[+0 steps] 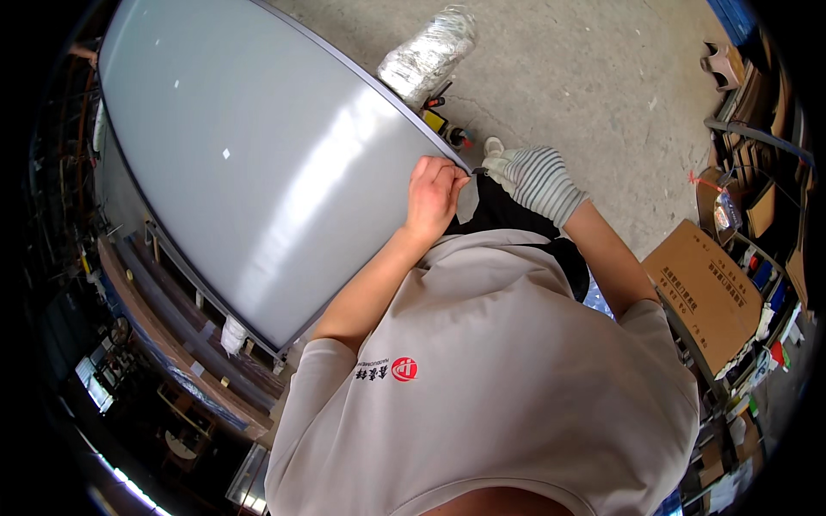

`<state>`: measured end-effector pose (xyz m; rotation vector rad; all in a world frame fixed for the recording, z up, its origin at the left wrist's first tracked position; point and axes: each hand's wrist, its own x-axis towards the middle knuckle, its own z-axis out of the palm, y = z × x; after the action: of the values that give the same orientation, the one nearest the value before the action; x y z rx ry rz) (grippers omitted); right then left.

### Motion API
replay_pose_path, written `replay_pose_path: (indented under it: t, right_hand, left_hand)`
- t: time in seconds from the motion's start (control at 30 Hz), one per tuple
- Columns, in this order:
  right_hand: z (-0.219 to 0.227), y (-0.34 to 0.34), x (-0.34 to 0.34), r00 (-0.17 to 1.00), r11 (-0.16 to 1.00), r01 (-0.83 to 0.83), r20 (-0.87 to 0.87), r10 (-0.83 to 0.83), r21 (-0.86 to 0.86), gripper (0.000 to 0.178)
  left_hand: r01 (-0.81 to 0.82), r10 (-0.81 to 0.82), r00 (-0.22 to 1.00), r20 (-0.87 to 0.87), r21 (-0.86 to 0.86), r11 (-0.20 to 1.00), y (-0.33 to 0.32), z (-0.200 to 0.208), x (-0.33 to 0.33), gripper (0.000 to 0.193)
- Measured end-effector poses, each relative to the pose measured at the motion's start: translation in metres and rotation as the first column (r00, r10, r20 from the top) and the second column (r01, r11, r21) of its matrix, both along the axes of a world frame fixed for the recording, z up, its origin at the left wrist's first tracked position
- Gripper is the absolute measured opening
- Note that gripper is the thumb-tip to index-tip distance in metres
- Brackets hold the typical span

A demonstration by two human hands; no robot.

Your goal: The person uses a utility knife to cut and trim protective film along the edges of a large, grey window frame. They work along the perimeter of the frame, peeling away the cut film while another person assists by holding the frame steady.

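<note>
A: Why pinch there, lol?
B: Probably steadying it: my left hand [433, 198] has fingers pinched together on the grey panel [215, 206], front-left of me. Gloved right hand [537, 182]'s close by; can't tell how open or holding what.

Light is reflected in a bright streak by the smooth, glossy grey panel [232, 193]; its material cannot be told
The bundle [428, 56] is covered in crinkled, shiny plastic film; the glove [544, 181] is made of striped, matt cloth; the shirt [516, 378] is cut from smooth, matt cloth; the carton [710, 288] is formed of matt brown cardboard; the floor [602, 95] is surfaced in dull concrete.
</note>
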<state>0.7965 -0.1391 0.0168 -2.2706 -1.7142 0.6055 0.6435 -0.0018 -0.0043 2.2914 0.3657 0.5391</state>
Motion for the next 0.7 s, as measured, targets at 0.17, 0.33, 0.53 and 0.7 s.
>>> replay_pose_path:
  t: [0.17,0.33,0.53,0.7]
  right_hand:
    - [0.002,0.003,-0.002,1.000,1.000,-0.019,-0.010,0.019,0.024,0.018]
    - [0.005,0.005,-0.003,0.999,0.998,-0.023,0.027,0.022,0.050,0.011]
    - [-0.010,-0.006,0.002,1.000,0.999,-0.030,-0.002,0.030,0.022,0.021]
    - [-0.003,-0.009,0.000,0.974,0.984,0.176,-0.152,-0.168,0.036,0.022]
  left_hand:
    - [-0.011,0.011,1.000,0.019,0.006,1.000,0.001,-0.001,0.000,0.016]
    - [-0.014,0.014,1.000,0.007,0.003,1.000,0.001,0.000,-0.001,0.016]
    - [-0.035,0.035,0.999,0.014,0.005,0.999,0.003,0.002,-0.002,0.016]
    - [-0.068,0.069,0.997,0.042,-0.023,0.997,0.009,0.004,0.000,0.017]
